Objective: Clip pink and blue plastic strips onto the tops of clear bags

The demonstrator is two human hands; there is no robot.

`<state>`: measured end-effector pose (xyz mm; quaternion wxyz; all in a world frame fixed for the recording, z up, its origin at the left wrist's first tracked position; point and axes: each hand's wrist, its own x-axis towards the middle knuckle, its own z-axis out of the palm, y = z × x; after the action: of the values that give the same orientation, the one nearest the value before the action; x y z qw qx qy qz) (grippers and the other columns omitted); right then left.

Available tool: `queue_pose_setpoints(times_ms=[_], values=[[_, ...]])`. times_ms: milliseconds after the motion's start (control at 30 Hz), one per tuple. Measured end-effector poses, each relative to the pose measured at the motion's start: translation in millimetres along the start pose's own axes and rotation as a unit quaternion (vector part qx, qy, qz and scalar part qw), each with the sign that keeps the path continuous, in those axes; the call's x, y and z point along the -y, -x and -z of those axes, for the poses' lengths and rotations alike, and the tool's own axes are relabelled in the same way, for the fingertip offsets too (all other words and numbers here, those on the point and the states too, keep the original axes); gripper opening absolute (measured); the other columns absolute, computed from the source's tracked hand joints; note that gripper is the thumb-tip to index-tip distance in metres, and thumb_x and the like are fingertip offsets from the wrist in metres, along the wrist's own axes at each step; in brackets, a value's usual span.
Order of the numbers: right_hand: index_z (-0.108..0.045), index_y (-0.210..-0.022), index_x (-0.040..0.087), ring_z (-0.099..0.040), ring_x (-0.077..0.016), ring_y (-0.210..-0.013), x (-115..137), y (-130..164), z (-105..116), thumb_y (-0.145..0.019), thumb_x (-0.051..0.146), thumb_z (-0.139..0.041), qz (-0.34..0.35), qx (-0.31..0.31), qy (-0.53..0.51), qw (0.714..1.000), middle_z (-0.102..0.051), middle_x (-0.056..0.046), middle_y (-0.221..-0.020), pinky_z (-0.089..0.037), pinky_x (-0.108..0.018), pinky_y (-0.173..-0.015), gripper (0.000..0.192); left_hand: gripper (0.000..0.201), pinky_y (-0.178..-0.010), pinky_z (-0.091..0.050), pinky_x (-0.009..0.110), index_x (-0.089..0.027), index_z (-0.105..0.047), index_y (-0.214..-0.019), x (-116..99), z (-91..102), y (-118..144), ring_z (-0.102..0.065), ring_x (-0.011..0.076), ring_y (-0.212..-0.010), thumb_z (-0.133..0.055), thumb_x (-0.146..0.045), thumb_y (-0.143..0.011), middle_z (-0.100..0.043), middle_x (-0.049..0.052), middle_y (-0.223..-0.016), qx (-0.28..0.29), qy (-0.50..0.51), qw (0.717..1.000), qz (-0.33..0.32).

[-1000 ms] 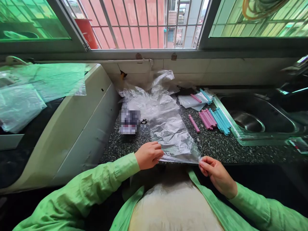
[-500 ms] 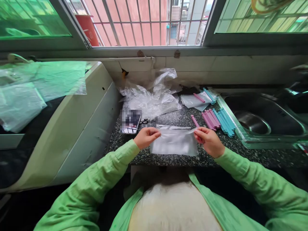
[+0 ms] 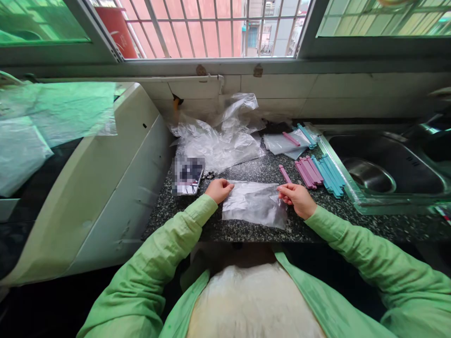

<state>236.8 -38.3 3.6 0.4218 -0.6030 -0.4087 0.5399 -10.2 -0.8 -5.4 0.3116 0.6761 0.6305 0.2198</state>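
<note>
- While both green-sleeved arms reach over the near edge of the speckled dark stone desk, a folded clear plastic bag lies flat on it between the two hands.
- The left hand is curled, fingers closed in a pinch on the bag's upper left corner.
- The right hand is likewise curled, thumb and fingers pinched on the bag's upper right corner.
- Just left of the left hand a phone with a blurred screen rests on the desk, a small dark metal thing beside it, too small to tell.
- Just beyond the right hand lies a single pink sealing stick; farther right, a row of pink sealing sticks lies touching a row of blue sealing sticks, close to the rim of the steel sink.
- Behind the phone and the folded bag, a heap of crumpled clear plastic bags rises against the tiled wall.
- To the heap's right, a flat bag with a pink stick and a blue stick on it lies near the sink's far corner.
- At left, a white appliance stands against the desk, with clear plastic sheeting spread on top.
- At the back, a barred window shows a red container and pink building walls outside.
</note>
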Motion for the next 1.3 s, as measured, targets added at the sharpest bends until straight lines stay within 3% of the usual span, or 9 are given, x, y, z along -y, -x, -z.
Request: queue_pose_setpoints(times_ms=[167,233,333,400,500,700,833,1133,1300], values=[[-0.059,-0.066,0.016,-0.049,-0.0097,-0.048,-9,24,21,-0.063,0.044,-0.061,0.131,-0.003,0.157,0.979,-0.058,0.000,-0.055,-0.038,-0.023,-0.047,0.028,0.038,-0.058,-0.039,0.026,-0.011,-0.062,-0.090,9,9.9,24,-0.052,0.0150,-0.057,-0.051,-0.041,-0.070,-0.058,0.003,-0.060,-0.064,-0.035,0.997,-0.010],[-0.059,-0.068,0.017,-0.053,-0.0124,-0.055,-18,38,34,-0.069,0.043,-0.057,0.178,-0.020,0.235,0.955,-0.060,-0.002,-0.061,-0.041,-0.026,-0.053,0.026,0.040,-0.058,-0.041,0.027,-0.012,-0.062,-0.085,18,16.8,45,-0.052,0.0150,-0.057,-0.047,-0.046,-0.072,-0.058,0.003,-0.059,-0.058,0.013,0.998,-0.011],[-0.061,-0.069,0.019,-0.055,-0.0150,-0.063,-32,61,47,-0.075,0.041,-0.053,0.249,-0.043,0.375,0.892,-0.062,-0.003,-0.067,-0.041,-0.028,-0.061,0.024,0.040,-0.058,-0.042,0.025,-0.013,-0.063,-0.080,30,22.4,77,-0.053,0.0142,-0.060,-0.047,-0.049,-0.071,-0.061,0.004,-0.065,0.004,0.119,0.993,-0.023],[-0.063,-0.070,0.021,-0.054,-0.0165,-0.069,-40,74,49,-0.074,0.041,-0.056,0.293,-0.049,0.453,0.841,-0.063,-0.003,-0.068,-0.038,-0.030,-0.065,0.022,0.040,-0.050,-0.039,0.023,-0.013,-0.064,-0.087,35,20.3,92,-0.047,0.0111,-0.051,-0.054,-0.047,-0.067,-0.054,-0.001,-0.055,0.032,0.125,0.991,-0.023],[-0.065,-0.074,0.022,-0.053,-0.0177,-0.075,-49,83,42,-0.071,0.040,-0.061,0.328,-0.067,0.498,0.800,-0.063,-0.002,-0.071,-0.035,-0.031,-0.068,0.019,0.038,-0.046,-0.033,0.021,-0.013,-0.065,-0.087,34,10.4,99,-0.038,0.0079,-0.045,-0.061,-0.041,-0.062,-0.042,-0.005,-0.048,0.018,0.100,0.994,-0.040],[-0.063,-0.071,0.021,-0.053,-0.0161,-0.074,-52,76,23,-0.073,0.036,-0.059,0.323,-0.059,0.448,0.832,-0.063,-0.001,-0.070,-0.033,-0.031,-0.070,0.016,0.031,-0.044,-0.030,0.019,-0.013,-0.067,-0.081,25,-3.7,89,-0.035,0.0068,-0.045,-0.060,-0.038,-0.064,-0.040,-0.005,-0.047,0.007,0.104,0.992,-0.066],[-0.059,-0.063,0.020,-0.053,-0.0151,-0.072,-44,70,20,-0.077,0.030,-0.052,0.294,-0.020,0.430,0.854,-0.063,-0.001,-0.068,-0.033,-0.030,-0.070,0.018,0.022,-0.048,-0.034,0.020,-0.015,-0.065,-0.066,25,-2.5,90,-0.041,0.0079,-0.048,-0.054,-0.034,-0.069,-0.051,-0.001,-0.053,-0.002,0.088,0.992,-0.087],[-0.058,-0.060,0.020,-0.051,-0.0159,-0.070,-33,69,24,-0.077,0.031,-0.052,0.261,0.016,0.509,0.820,-0.062,-0.001,-0.065,-0.030,-0.030,-0.068,0.021,0.021,-0.054,-0.036,0.023,-0.017,-0.062,-0.061,25,0.8,99,-0.050,0.0118,-0.054,-0.051,-0.029,-0.074,-0.059,0.002,-0.059,0.033,-0.092,0.993,-0.071],[-0.060,-0.062,0.020,-0.053,-0.0161,-0.071,-28,58,20,-0.076,0.032,-0.053,0.262,0.024,0.512,0.818,-0.063,-0.002,-0.067,-0.032,-0.030,-0.069,0.020,0.024,-0.055,-0.037,0.022,-0.017,-0.062,-0.062,25,1.7,110,-0.051,0.0115,-0.057,-0.047,-0.027,-0.078,-0.055,0.002,-0.060,0.029,-0.103,0.987,-0.118]])
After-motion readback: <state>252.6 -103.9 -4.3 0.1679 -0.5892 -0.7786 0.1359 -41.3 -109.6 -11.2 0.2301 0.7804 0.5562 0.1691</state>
